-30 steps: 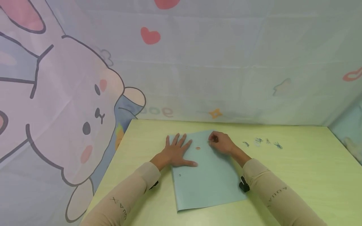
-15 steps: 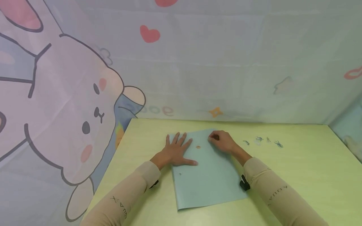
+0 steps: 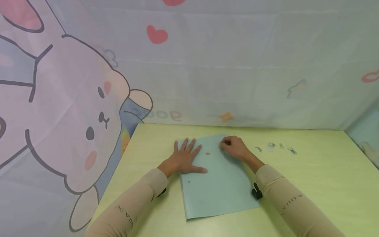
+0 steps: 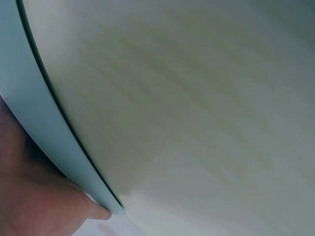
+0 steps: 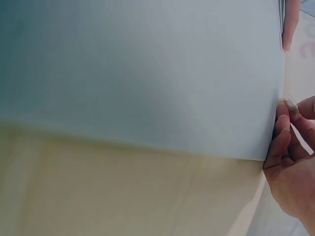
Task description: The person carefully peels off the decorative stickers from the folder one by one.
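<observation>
Nearest the cam: both tan sleeves [image 3: 127, 205], w/ lettering, reaching in from L & R; a black wrist device [image 3: 257, 191] shows by the R cuff. Below them, a yellow-green desk [image 3: 325, 184]. On it, slightly askew, lies a blue-green sheet [image 3: 219, 194] (single or layered, can't tell), w/ a small dark mark [image 3: 189, 182] nr its L edge. L hand [image 3: 185, 161] lies flat on the sheet's L side, fingers spread wide, thumb pointing R. Farther up, b/w the hands, a small orange mark [image 3: 208, 153] on the sheet. R hand [image 3: 234, 148], at the far R corner, pinches a small translucent piece [image 5: 292, 106] b/w thumb & fingertip; details too blurred. R of that hand, well apart from the sheet: several small dark insect-like bits [image 3: 291, 150] on the desk. At back, a pale backdrop [image 3: 237, 49] w/ a bunny print [image 3: 74, 105], hearts etc.
</observation>
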`<act>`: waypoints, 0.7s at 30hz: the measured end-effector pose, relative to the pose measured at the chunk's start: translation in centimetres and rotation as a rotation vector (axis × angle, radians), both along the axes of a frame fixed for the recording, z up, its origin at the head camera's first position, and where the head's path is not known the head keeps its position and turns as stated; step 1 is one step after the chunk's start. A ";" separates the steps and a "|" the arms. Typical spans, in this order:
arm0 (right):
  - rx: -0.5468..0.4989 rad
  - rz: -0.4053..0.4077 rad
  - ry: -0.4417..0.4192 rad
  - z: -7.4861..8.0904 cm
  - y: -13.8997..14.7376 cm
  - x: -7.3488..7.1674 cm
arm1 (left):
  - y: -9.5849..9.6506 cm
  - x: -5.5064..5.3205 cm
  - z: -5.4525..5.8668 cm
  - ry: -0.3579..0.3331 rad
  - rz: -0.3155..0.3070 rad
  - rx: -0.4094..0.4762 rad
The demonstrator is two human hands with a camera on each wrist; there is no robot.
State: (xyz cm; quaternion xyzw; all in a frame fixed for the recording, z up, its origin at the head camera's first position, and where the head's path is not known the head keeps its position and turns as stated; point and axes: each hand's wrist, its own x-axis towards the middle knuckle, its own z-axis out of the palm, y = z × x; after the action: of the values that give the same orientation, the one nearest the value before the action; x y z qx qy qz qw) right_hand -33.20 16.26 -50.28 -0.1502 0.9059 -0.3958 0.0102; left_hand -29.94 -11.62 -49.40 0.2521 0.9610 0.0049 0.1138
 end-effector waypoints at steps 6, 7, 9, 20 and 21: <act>-0.004 -0.006 -0.012 0.0 0.0 -0.1 | 0.0 0.1 0.0 -0.001 0.003 0.011; -0.004 -0.004 -0.014 0.0 0.0 -0.1 | 0.0 0.1 0.1 -0.002 0.002 0.014; -0.003 0.000 -0.012 0.0 0.0 -0.1 | 0.1 0.1 0.1 -0.003 0.000 0.018; -0.037 0.009 -0.063 0.2 0.7 0.1 | 0.2 0.2 0.4 -0.006 0.005 0.017; -0.042 0.007 -0.071 0.2 0.7 0.2 | 0.2 0.3 0.5 -0.008 0.007 0.018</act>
State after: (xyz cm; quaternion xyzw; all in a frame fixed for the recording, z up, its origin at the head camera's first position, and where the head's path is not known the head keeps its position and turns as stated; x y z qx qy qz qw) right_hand -33.05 16.98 -50.04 -0.1396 0.8958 -0.4200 0.0407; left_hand -29.66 -11.41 -48.94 0.2497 0.9613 0.0147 0.1153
